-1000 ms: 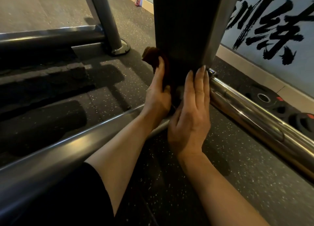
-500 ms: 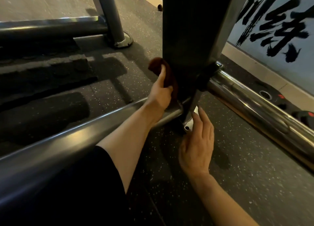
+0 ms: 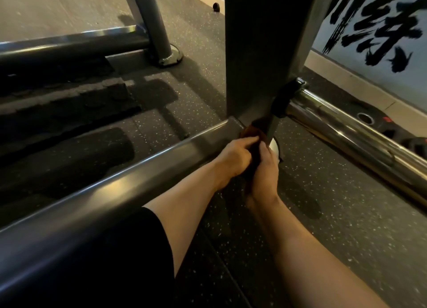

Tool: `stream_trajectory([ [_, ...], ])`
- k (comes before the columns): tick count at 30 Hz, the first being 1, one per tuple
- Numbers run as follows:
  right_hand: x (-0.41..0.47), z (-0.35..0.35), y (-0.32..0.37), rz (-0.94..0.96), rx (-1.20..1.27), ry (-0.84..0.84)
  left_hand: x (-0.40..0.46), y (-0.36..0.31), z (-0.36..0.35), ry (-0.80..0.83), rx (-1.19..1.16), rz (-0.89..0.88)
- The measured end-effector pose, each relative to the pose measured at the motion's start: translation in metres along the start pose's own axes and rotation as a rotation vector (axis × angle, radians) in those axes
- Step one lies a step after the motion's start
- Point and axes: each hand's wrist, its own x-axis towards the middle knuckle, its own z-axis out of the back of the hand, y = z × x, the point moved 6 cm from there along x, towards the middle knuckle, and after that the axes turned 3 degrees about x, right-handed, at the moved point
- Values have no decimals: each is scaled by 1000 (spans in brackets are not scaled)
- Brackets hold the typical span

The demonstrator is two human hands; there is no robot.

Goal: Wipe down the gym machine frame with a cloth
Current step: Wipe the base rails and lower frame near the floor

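Where the grey upright post point(image 3: 261, 53) met the low rail point(image 3: 129, 178), both hands gripped a dark reddish cloth point(image 3: 253, 134) at the joint. The left hand point(image 3: 233, 157) curled its fingers over the cloth, and the right hand point(image 3: 265, 169) clasped it from the other side, beside the chrome bar point(image 3: 355, 136).

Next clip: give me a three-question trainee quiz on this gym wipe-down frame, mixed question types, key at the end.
1. True or false: the cloth is held at the foot of the dark upright post.
2. Which hands grip the cloth? A) left only B) right only C) both
3. Fill in: the weight plates lie on the floor beside the ____.

Key: 1 true. 2 C: left hand and right hand both hold it. 3 wall, beyond the chrome bar.
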Motion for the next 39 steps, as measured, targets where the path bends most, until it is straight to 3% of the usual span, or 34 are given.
stream_trajectory([
  [2,5,0,-3,-26,-45,-45,-1,0,12,-111,109,6],
  [6,15,2,13,226,-786,-133,-19,-3,40,-297,575,-75],
  [9,2,-16,9,426,-1099,-43,-33,5,43,-247,784,-87],
  [12,-6,-40,-8,509,-1358,59,-40,15,49,-228,910,-50],
  [15,8,-49,6,564,-1508,-31,-41,26,58,-190,992,-20],
  [17,15,-44,16,595,-1525,-84,-40,30,63,-171,1011,-28],
  [21,10,-36,-1,565,-1514,113,-40,29,64,-200,1073,-70],
  [29,28,-74,17,505,-1605,152,-35,38,64,-247,1071,-96],
  [32,2,-80,17,547,-1525,243,-38,33,64,-228,1000,-84],
  [35,-24,-72,19,415,-1373,356,-52,17,60,-286,815,-77],
  [37,-42,-55,41,465,-1321,283,-65,-6,55,-386,710,-217],
  [39,-68,-38,79,699,-1312,152,-81,-39,42,-441,642,-500],
])
